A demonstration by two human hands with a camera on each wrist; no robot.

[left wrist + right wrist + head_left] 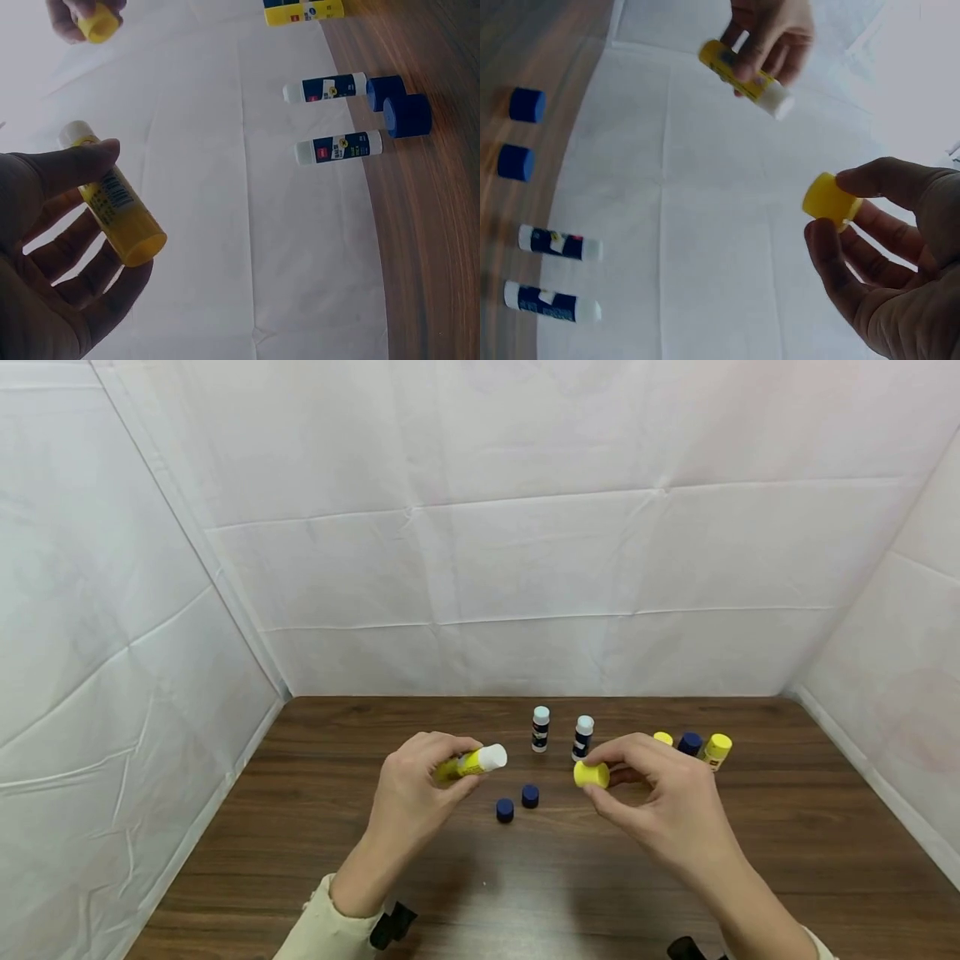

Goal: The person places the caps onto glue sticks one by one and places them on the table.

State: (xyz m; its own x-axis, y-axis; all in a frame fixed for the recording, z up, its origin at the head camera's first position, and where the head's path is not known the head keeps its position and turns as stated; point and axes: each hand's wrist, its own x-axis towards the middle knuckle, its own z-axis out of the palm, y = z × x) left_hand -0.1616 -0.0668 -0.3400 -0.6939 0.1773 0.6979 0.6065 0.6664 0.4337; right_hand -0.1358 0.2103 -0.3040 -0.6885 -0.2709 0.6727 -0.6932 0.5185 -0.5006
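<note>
My left hand [420,785] grips a yellow glue stick [124,214] between thumb and fingers, its white end [492,757] bare and pointing right. In my right hand [667,793] a yellow cap [829,201] is pinched between thumb and fingertips, apart from the glue stick. Both hands are raised above the table. Beyond them stand two navy glue sticks with white tops uncovered, one at the left [540,729] and one at the right [582,737]. Two dark blue caps, a nearer one [505,811] and a farther one [530,796], sit on the table between the hands.
Behind my right hand are a yellow-capped glue stick [717,750], a navy-capped one [690,743] and another yellow top [663,738], partly hidden. The brown wooden table [300,843] meets white cloth walls [525,560] at the back and sides.
</note>
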